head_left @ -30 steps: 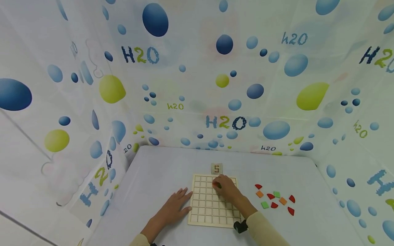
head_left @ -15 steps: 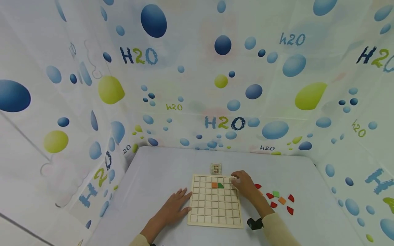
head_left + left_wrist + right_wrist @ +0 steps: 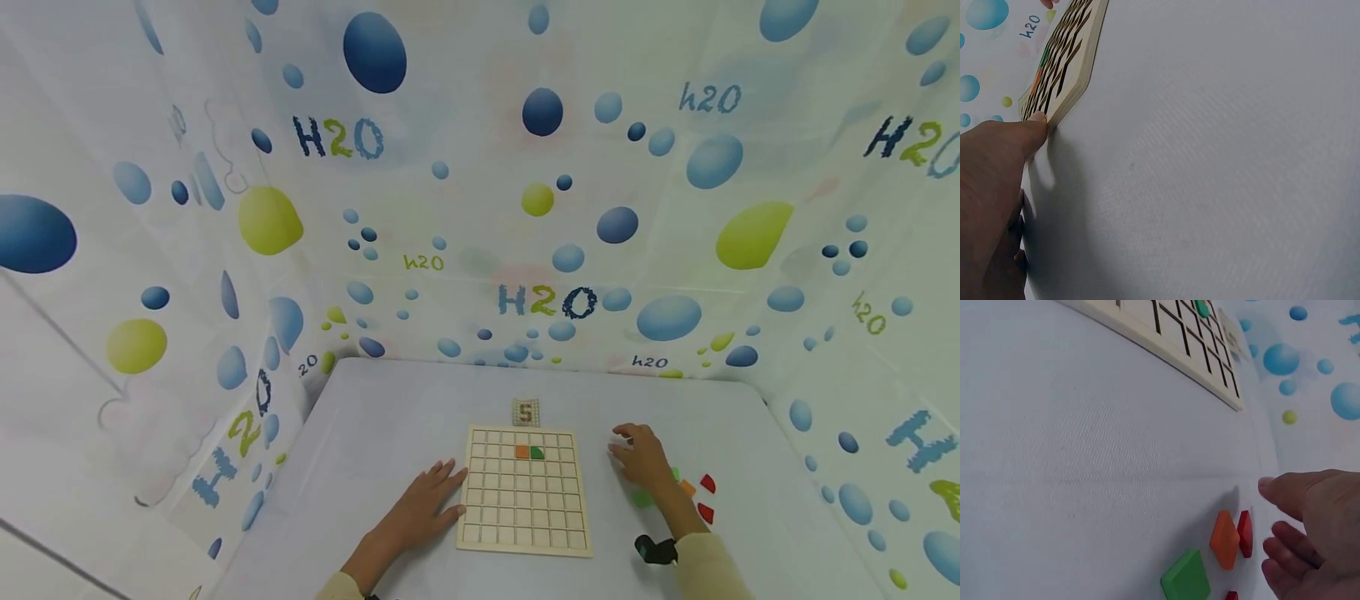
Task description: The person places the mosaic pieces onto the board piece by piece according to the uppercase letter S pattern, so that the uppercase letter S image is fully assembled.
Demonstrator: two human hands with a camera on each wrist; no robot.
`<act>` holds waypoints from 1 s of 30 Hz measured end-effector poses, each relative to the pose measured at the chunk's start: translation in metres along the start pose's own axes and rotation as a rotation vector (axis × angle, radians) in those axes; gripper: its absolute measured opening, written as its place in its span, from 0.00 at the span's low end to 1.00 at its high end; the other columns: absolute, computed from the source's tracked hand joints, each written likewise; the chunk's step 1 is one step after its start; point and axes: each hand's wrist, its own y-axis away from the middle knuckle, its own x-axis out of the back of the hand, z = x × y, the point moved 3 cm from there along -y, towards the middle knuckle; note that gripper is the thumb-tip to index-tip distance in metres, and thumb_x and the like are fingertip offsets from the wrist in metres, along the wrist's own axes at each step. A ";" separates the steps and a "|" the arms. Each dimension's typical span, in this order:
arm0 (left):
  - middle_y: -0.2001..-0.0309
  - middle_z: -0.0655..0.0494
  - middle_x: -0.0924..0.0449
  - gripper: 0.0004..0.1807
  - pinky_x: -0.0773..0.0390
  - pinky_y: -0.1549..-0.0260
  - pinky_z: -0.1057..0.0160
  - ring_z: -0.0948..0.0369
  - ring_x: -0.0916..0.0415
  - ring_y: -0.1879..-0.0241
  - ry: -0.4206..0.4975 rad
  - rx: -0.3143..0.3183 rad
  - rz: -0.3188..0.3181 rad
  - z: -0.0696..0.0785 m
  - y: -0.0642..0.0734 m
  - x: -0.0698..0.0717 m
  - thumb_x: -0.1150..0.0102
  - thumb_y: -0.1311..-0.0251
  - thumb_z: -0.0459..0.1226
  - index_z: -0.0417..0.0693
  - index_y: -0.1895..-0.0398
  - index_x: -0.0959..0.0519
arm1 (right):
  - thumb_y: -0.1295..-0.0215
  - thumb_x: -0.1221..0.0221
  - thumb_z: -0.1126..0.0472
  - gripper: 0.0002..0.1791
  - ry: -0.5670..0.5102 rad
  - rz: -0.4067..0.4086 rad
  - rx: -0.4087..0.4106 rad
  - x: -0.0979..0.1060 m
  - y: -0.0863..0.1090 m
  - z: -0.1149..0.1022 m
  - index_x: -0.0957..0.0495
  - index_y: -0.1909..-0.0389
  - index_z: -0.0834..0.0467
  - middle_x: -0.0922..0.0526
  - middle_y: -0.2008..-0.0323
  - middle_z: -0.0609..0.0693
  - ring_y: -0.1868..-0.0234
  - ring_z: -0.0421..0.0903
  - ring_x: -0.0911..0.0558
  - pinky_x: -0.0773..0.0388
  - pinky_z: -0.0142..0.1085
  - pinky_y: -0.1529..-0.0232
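A pale wooden grid board (image 3: 525,518) lies on the white table. Side by side in its second row sit an orange square tile (image 3: 522,452) and a green quarter-circle tile (image 3: 537,452). My left hand (image 3: 426,504) rests with spread fingers against the board's left edge; the left wrist view shows the thumb (image 3: 1036,125) at the board's corner. To the right of the board, my right hand (image 3: 641,457) hovers over loose tiles, fingers loosely bent and holding nothing. In the right wrist view, an orange tile (image 3: 1225,540) and a red tile (image 3: 1245,534) lie near its fingertips.
Behind the board lies a small patterned card (image 3: 526,412). A green tile (image 3: 642,497), another orange tile (image 3: 687,490) and red quarter-circle tiles (image 3: 707,483) are scattered right of the board, partly hidden by the right arm. A printed curtain (image 3: 450,208) encloses the table.
My right hand has left the tiles on the board, uncovering the orange and green ones, and has moved right over the loose tiles. The left hand has stayed put.
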 end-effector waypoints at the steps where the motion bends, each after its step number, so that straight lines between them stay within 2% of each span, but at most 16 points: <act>1: 0.18 0.43 0.40 0.35 0.41 0.23 0.35 0.41 0.45 0.19 0.004 -0.003 -0.001 0.000 0.000 0.000 0.44 0.24 0.54 0.51 0.20 0.33 | 0.30 0.34 0.65 0.17 0.011 0.003 -0.010 0.001 0.001 0.004 0.20 0.45 0.69 0.19 0.50 0.67 0.48 0.62 0.19 0.20 0.59 0.44; 5: 0.18 0.42 0.40 0.35 0.42 0.23 0.34 0.39 0.45 0.19 0.022 -0.013 0.000 0.000 0.001 0.000 0.44 0.23 0.54 0.50 0.20 0.33 | 0.37 0.31 0.68 0.15 0.043 0.030 -0.007 0.004 0.003 0.015 0.18 0.53 0.72 0.19 0.59 0.67 0.57 0.60 0.20 0.19 0.56 0.53; 8: 0.19 0.42 0.40 0.35 0.42 0.23 0.33 0.39 0.45 0.19 0.027 -0.015 0.007 -0.001 0.001 0.000 0.44 0.23 0.54 0.50 0.20 0.33 | 0.37 0.31 0.69 0.13 0.047 0.034 -0.012 0.004 0.004 0.017 0.18 0.56 0.72 0.20 0.62 0.66 0.61 0.58 0.21 0.19 0.51 0.59; 12: 0.18 0.44 0.40 0.35 0.42 0.23 0.35 0.40 0.45 0.19 0.011 -0.010 0.008 -0.002 0.001 -0.001 0.44 0.23 0.55 0.51 0.20 0.33 | 0.35 0.34 0.72 0.10 0.022 0.010 -0.006 0.003 0.004 0.016 0.18 0.55 0.71 0.20 0.61 0.65 0.59 0.57 0.20 0.19 0.52 0.55; 16: 0.18 0.44 0.40 0.35 0.42 0.23 0.35 0.40 0.45 0.19 0.016 -0.008 0.007 -0.002 0.001 -0.001 0.44 0.23 0.54 0.51 0.20 0.33 | 0.34 0.36 0.73 0.12 -0.003 -0.030 -0.013 0.003 0.005 0.013 0.18 0.51 0.70 0.19 0.55 0.65 0.54 0.57 0.20 0.18 0.54 0.48; 21: 0.18 0.44 0.40 0.35 0.43 0.23 0.34 0.40 0.45 0.19 0.035 -0.007 0.003 0.000 0.002 0.000 0.43 0.24 0.54 0.51 0.20 0.33 | 0.33 0.35 0.72 0.12 -0.008 -0.048 -0.037 0.003 0.006 0.013 0.18 0.50 0.70 0.19 0.54 0.65 0.55 0.56 0.20 0.17 0.53 0.48; 30: 0.18 0.45 0.40 0.35 0.42 0.22 0.36 0.41 0.45 0.18 0.019 0.002 0.000 -0.002 0.001 -0.001 0.44 0.24 0.55 0.52 0.19 0.34 | 0.30 0.36 0.71 0.08 0.032 -0.050 -0.020 -0.001 0.003 0.016 0.16 0.52 0.68 0.19 0.55 0.62 0.52 0.57 0.19 0.18 0.55 0.45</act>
